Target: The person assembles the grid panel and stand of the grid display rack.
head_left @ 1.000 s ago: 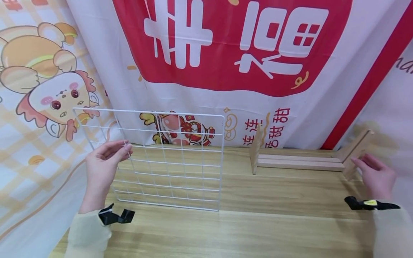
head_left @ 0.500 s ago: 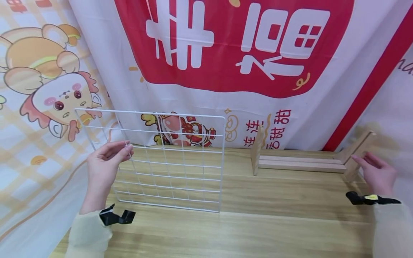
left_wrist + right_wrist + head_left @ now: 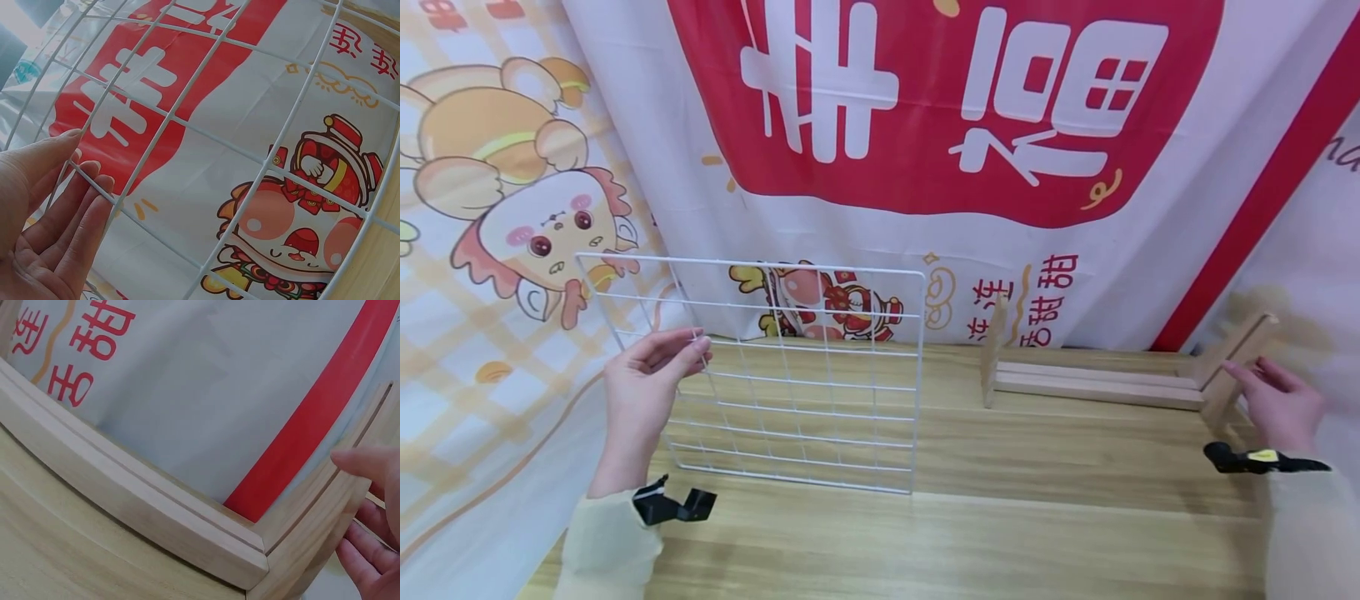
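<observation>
A white wire grid panel point(image 3: 830, 383) stands upright on the left part of the table. My left hand point(image 3: 647, 379) pinches it near its left side; in the left wrist view, thumb and fingers close around a wire crossing of the grid point(image 3: 172, 117). To the right sits a light wooden stand point(image 3: 1097, 390), a long base bar with an upright at each end. My right hand point(image 3: 1281, 408) holds its right upright between thumb and fingers. Grooves run along the base bar point(image 3: 144, 500) and up the right upright point(image 3: 312, 515) in the right wrist view.
The wood-grain table point(image 3: 1037, 533) meets a hanging white cloth point(image 3: 865, 225) with a red printed panel behind the grid and stand. Another patterned cloth point(image 3: 482, 275) hangs at the left. The stand's left upright point(image 3: 995, 354) lies right of the grid's right edge.
The stand has turned slightly, its right end coming a little nearer to me with my right hand on it. My left hand and the grid panel stay almost still.
</observation>
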A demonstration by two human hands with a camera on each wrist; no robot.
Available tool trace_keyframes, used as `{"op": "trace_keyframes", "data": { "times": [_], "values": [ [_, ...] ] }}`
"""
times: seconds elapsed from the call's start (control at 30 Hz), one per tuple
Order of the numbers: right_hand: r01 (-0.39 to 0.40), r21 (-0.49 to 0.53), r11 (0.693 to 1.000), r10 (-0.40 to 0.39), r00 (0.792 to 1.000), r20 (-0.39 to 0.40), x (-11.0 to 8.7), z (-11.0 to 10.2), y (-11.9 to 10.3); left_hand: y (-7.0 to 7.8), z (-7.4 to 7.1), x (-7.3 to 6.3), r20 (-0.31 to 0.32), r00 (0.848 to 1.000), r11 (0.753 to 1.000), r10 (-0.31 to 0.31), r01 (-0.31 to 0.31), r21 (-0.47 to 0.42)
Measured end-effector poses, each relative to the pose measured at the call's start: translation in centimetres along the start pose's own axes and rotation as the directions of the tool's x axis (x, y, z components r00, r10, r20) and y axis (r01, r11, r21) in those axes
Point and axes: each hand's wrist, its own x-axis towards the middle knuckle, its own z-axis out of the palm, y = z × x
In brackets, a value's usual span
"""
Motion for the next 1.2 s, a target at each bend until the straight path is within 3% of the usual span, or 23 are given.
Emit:
{"op": "trace_keyframes", "data": {
  "times": [0.77, 1.03, 1.2],
  "values": [
    [0.086, 0.170, 0.982, -0.065, 0.990, -0.124, -1.5, 0.6, 0.4, 0.1, 0.0, 0.1, 0.014, 1.000, 1.000, -0.003, 0.003, -0.010],
    [0.113, 0.150, 0.982, -0.099, 0.991, -0.093, -2.1, 1.2, 0.8, 0.2, -0.1, -0.1, 0.011, 1.000, 1.000, -0.013, 0.013, 0.020],
    [0.107, 0.142, 0.984, -0.104, 0.994, -0.028, -2.7, 1.6, 1.1, 0.3, -0.2, -0.1, 0.007, 1.000, 0.998, -0.026, 0.025, 0.055]
  ]
}}
